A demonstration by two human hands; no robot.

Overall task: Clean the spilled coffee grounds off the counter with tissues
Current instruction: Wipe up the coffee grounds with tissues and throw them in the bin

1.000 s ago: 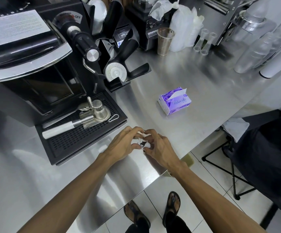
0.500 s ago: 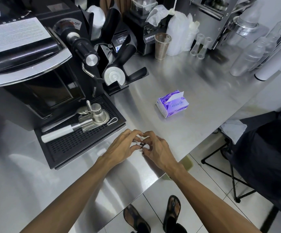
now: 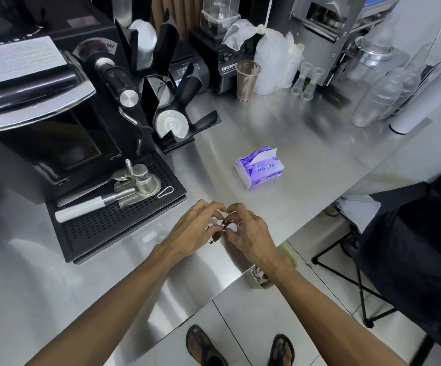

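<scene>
The crumpled tissue (image 3: 232, 227) is pinched between the left hand (image 3: 195, 231) and the right hand (image 3: 251, 233), low over the desk (image 3: 306, 143) near its front edge. The grip of each hand is closed on the tissue, with fingers and thumbs curled round the white wad from either side. The fingertips of the two hands nearly meet above it. Dark coffee grounds (image 3: 224, 223) are seen caught in the folds. A small clump is noted at the lower edge of the wad; whether it lies on the steel or clings to the paper cannot be told.

The step is judged to be the gathering of the grounds into the tissue. It is done well if the loose clump is scooped in first and the edges are folded inward before the wad is lifted, so that nothing is shed. A fresh sheet is available from the purple tissue pack (image 3: 260, 169), which stands well apart behind the hands. A bin (image 3: 260, 280) is partly seen below the desk edge, under the right wrist.
</scene>
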